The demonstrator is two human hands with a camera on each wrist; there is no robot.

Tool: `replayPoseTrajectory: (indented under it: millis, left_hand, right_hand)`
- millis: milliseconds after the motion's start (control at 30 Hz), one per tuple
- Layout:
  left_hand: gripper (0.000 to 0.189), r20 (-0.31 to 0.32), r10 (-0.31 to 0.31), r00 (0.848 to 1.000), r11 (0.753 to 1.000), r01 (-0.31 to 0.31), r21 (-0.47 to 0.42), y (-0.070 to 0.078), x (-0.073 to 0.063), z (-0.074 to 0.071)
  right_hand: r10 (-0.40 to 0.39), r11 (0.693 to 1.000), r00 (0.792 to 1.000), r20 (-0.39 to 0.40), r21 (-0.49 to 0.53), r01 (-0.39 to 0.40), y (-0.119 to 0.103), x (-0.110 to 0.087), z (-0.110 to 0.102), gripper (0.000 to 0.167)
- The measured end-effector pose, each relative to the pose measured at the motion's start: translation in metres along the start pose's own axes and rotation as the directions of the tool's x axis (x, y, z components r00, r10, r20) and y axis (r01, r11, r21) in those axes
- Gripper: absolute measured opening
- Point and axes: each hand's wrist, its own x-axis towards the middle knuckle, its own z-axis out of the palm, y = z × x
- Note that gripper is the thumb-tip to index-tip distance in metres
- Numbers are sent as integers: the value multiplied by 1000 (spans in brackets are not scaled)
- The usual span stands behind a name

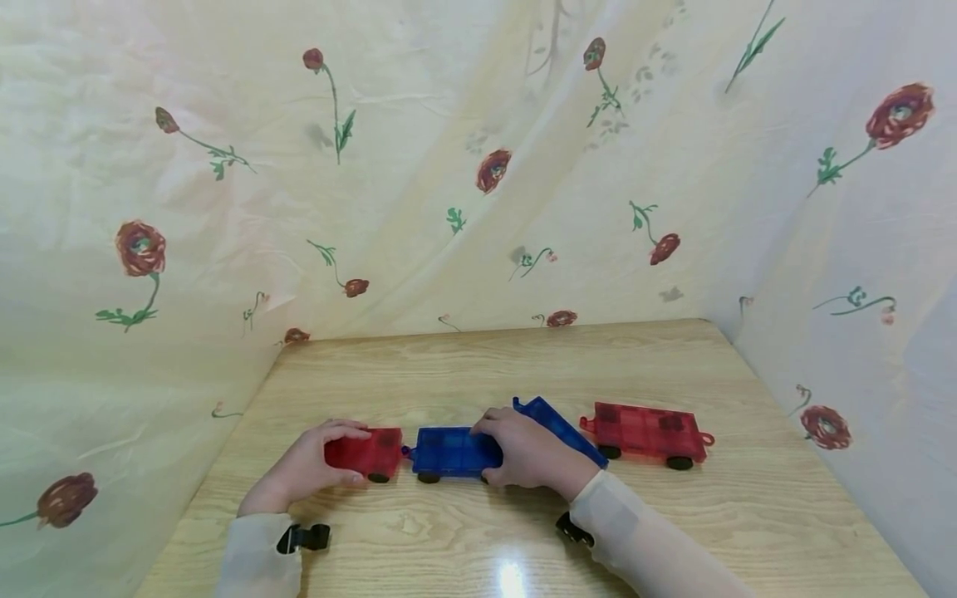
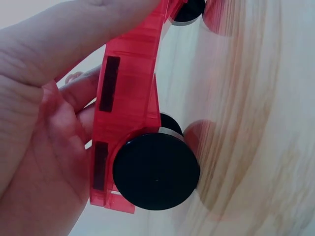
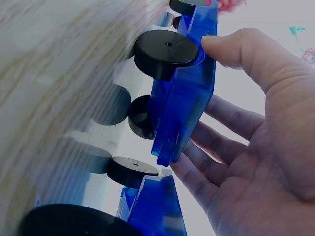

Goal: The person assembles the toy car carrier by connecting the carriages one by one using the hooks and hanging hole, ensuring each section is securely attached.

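My left hand [image 1: 317,461] grips a red see-through toy train car [image 1: 385,448] by its left end, thumb along the near side and fingers behind. In the left wrist view, the car's black wheel [image 2: 156,172] stands close to the wood. A blue toy train car [image 1: 449,453] sits just right of the red one, their small couplings meeting between them; whether they are hooked cannot be made out. My right hand [image 1: 527,448] holds this blue car at its right end, thumb on one side and fingers on the other. The right palm hides part of it.
Behind the right wrist, a second blue car [image 1: 557,419] lies at a slant, partly covered by the arm. Farther right stands another red car [image 1: 646,428] with a ring at one end. Flowered cloth [image 1: 419,191] rises around the wooden table [image 1: 478,365].
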Motion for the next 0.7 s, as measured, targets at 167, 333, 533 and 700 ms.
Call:
replayPoseTrajectory:
  millis: [167, 333, 533, 700]
  left_hand:
    - [68, -4, -27, 1000, 1000, 28, 11, 1, -1, -2]
    - [74, 3, -34, 999, 999, 34, -25, -2, -1, -3]
    - [78, -9, -17, 1000, 1000, 16, -26, -11, -4, -7]
    - [78, -25, -10, 1000, 1000, 10, -8, -15, -7, -12]
  right_hand:
    - [-24, 1000, 1000, -3, 10, 24, 2, -2, -2, 57]
    - [-57, 997, 996, -71, 55, 61, 7, -8, -11, 53]
    - [-70, 995, 979, -193, 51, 81, 23, -19, -23, 40]
    - [-7, 998, 977, -213, 57, 20, 37, -29, -28, 37]
